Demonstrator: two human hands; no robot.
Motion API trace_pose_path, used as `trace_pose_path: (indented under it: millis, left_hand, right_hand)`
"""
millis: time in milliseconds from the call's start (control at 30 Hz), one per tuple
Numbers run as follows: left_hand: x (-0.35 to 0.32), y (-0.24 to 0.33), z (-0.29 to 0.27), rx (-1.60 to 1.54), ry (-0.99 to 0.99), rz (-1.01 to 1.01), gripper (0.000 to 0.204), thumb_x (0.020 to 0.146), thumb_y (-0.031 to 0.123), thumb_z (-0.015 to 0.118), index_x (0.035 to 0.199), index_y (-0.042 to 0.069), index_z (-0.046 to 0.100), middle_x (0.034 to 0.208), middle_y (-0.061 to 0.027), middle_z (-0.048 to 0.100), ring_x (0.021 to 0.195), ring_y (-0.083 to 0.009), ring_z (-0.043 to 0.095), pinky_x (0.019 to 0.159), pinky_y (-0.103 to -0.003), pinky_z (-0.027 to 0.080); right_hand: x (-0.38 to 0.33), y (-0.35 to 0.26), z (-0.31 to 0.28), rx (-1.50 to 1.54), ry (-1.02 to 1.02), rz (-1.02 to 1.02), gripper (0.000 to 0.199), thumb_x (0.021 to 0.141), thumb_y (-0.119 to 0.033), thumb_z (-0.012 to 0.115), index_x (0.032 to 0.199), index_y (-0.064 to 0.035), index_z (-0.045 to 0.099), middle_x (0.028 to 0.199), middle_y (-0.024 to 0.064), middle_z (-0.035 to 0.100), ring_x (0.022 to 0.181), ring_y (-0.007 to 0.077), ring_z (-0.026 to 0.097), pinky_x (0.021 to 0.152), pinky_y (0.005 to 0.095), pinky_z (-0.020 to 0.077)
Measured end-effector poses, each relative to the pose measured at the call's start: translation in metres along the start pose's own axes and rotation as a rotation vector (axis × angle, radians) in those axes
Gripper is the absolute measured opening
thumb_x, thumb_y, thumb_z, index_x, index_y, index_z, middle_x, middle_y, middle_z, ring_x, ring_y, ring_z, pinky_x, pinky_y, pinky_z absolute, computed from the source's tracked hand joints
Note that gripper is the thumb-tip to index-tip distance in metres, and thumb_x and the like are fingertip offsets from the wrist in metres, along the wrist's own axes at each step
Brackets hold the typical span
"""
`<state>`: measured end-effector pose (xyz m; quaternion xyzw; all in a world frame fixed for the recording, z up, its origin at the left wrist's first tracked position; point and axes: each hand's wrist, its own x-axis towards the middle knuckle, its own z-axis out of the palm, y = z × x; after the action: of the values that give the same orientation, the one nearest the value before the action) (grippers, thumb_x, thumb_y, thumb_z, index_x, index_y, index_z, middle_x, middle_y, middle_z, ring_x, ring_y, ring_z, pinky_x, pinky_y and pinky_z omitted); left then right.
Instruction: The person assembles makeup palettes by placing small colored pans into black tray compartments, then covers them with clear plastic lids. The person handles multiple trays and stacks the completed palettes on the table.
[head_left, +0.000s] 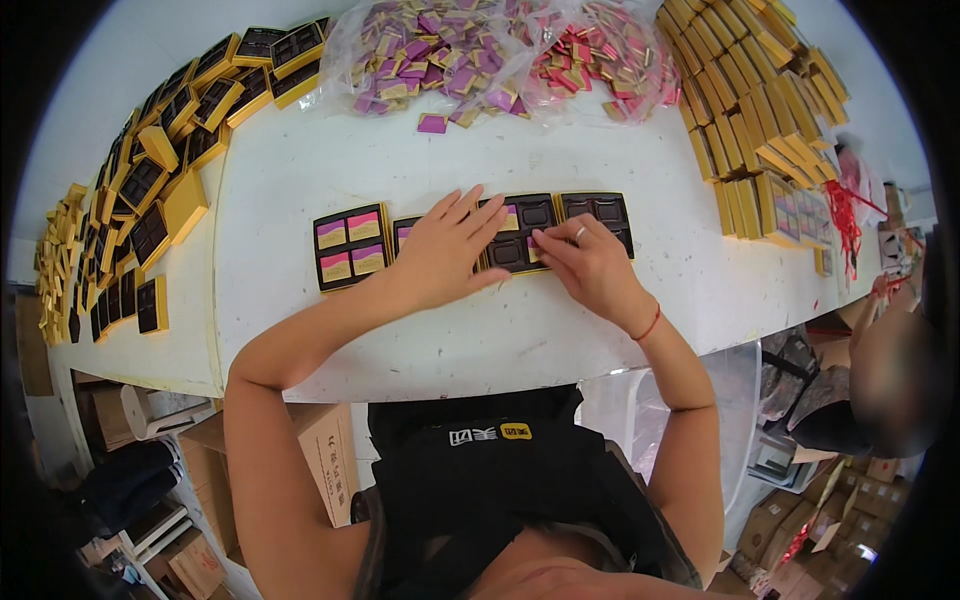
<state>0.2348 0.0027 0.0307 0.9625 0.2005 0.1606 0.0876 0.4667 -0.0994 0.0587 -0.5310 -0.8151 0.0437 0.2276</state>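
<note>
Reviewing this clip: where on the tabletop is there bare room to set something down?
The white table is bare between the tray row and the bags beyond, and between the forearms below that row. Crowded: piled trays at left, stacked boxes at right, and the row under the left hand and right hand.

The packets point(337, 266) left of centre show wavy pink or purple bands over gold; the tray point(508, 252) at centre is dark brown. The table point(300, 170) is white, the apron point(480, 490) at lower centre mostly black.

Gold-edged dark boxes point(507, 252) in a row, leftmost full of pink-and-purple squares point(367, 260)
</note>
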Motion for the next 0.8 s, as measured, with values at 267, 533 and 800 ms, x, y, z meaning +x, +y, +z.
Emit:
trace_pose_path:
  millis: [267, 533, 800]
  left_hand:
    - [0.032, -0.021, -0.023, -0.042, -0.057, -0.194, 0.051, 0.087, 0.045, 0.066, 0.117, 0.005, 0.064, 0.122, -0.0118, 0.063, 0.116, -0.0323, 0.056, 0.102, -0.045, 0.041]
    - [0.057, -0.128, -0.009, 0.096, 0.073, -0.349, 0.023, 0.084, 0.021, 0.070, 0.100, 0.006, 0.067, 0.088, -0.0145, 0.068, 0.081, -0.0344, 0.065, 0.072, -0.044, 0.052]
    - [0.005, -0.118, -0.089, -1.136, 0.137, -0.618, 0.035, 0.099, 0.008, 0.050, 0.135, 0.009, 0.050, 0.116, -0.0117, 0.068, 0.093, -0.0160, 0.069, 0.083, -0.027, 0.056]
  right_hand:
    - [-0.005, -0.013, -0.001, -0.166, 0.013, -0.058, 0.041, 0.076, -0.020, 0.076, 0.112, -0.0034, 0.067, 0.114, 0.0077, 0.061, 0.112, 0.0264, 0.055, 0.093, 0.0384, 0.0438]
    - [0.213, 0.033, 0.057, 0.305, 0.217, -0.092, 0.019, 0.084, -0.006, 0.062, 0.101, -0.0010, 0.068, 0.102, 0.0190, 0.068, 0.097, 0.0393, 0.063, 0.082, 0.0455, 0.0511]
    - [0.298, 0.086, 0.127, -0.168, 0.067, 0.206, 0.031, 0.078, -0.010, 0.066, 0.107, 0.0003, 0.061, 0.089, 0.0194, 0.070, 0.087, 0.0364, 0.068, 0.078, 0.0462, 0.0544]
